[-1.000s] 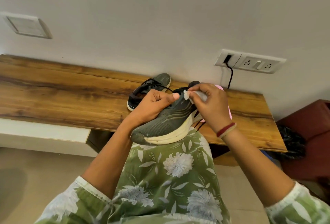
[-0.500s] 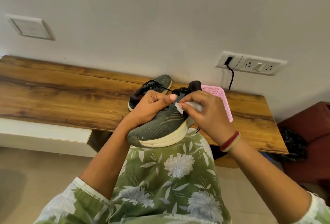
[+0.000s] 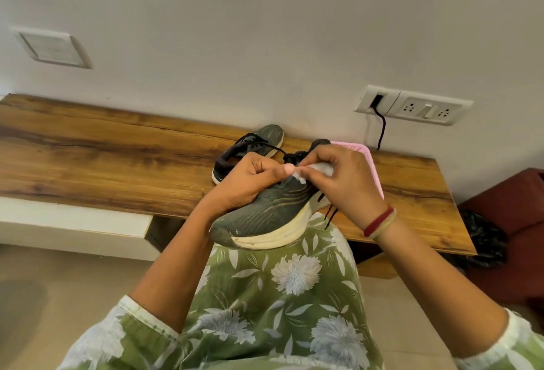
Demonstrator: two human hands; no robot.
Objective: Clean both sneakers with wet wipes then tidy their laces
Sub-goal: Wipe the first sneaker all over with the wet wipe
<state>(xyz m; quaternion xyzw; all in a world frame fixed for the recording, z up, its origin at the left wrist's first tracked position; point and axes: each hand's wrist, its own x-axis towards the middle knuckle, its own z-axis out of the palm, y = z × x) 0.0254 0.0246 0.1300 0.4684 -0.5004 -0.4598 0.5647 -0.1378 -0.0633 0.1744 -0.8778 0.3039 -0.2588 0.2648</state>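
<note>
Home room: wooden shelf (image 3: pixel 88 148), wall sockets (image 3: pixel 424 107)

Beyond the left hand (image 3: pixel 245 185) and right hand (image 3: pixel 348 185), a long wood-grain table (image 3: pixel 103 163) runs along a plain pale wall (image 3: pixel 265 30). A blank plate (image 3: pixel 53 47) hangs far up-left of them, a socket panel (image 3: pixel 413 105) with a black cable (image 3: pixel 381 131) hangs up-right, and a dark red seat (image 3: pixel 513 222) stands farther right.

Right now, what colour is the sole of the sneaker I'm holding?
Cream, a bit yellowed; the sole shows best in the head view.

Wooden shelf (image 3: pixel 88 157) along wall (image 3: pixel 265 30); pink tray (image 3: pixel 353 147) on it; socket panel (image 3: pixel 412 104) with black cable (image 3: pixel 382 131) above.
</note>
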